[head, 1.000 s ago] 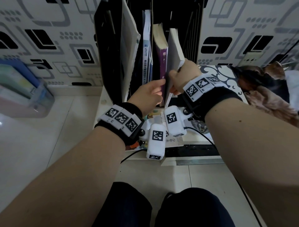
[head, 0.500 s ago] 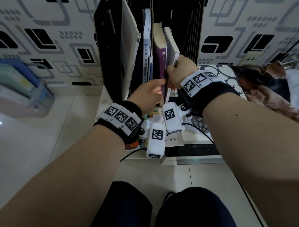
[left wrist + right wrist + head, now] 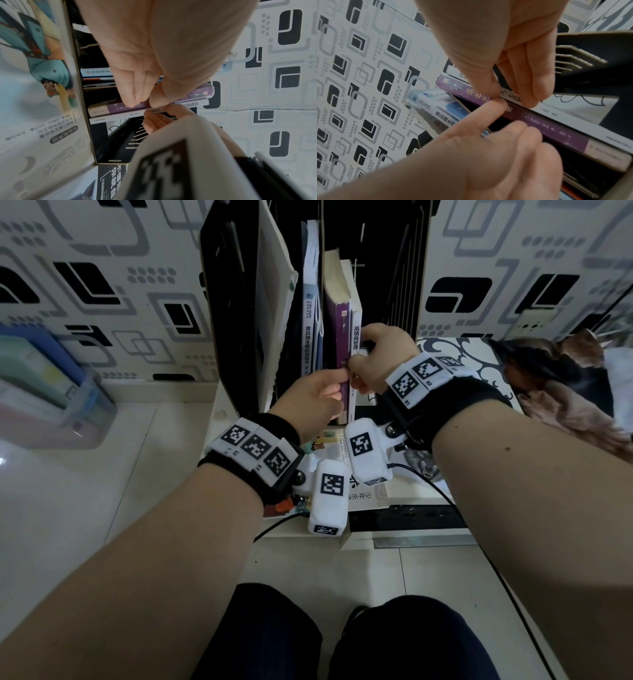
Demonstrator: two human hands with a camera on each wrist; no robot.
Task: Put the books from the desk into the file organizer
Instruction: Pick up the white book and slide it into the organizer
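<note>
The black file organizer stands at the back of the desk with several upright books in it. A white book stands in a slot right beside a purple book. My right hand pinches the white book's spine between thumb and fingers. My left hand grips the purple book's spine, thumb against the seam between the two books and fingers on its other side. The two thumbs nearly touch.
A blue-and-white book and a large white book stand in slots to the left. An illustrated book and a dark-covered book lie on the desk under my wrists. A plastic box sits at left, brown fabric at right.
The white book went from tilted and partly out to upright and deep in the slot beside the purple book. My right hand followed it in; the left stayed on the purple book.
</note>
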